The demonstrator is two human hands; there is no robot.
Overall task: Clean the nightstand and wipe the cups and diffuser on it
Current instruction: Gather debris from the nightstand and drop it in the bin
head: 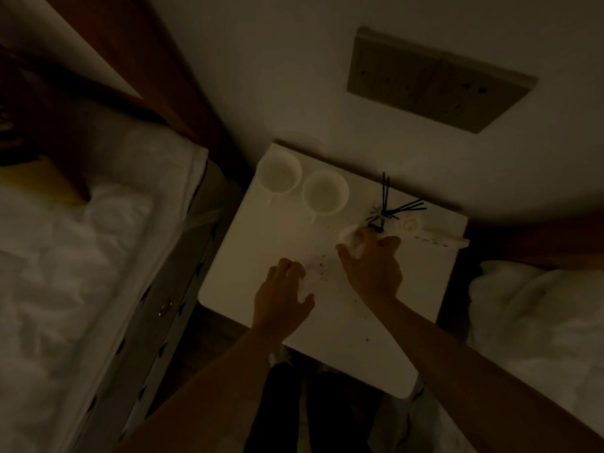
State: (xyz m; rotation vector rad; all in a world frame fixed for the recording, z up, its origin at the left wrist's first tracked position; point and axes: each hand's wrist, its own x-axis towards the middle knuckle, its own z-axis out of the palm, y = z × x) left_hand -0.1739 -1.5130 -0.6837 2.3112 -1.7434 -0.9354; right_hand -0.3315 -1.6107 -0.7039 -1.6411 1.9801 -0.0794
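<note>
light: dim | wall (294, 76): pale, socket panel (438, 80) | beds: left (81, 256), right (539, 305), white bedding

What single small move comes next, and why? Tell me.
Probably sweep the right hand, which holds a wad of tissue, back across the dark crumbs on the nightstand. They lie scattered between both hands, and the wad is just beyond them.
</note>
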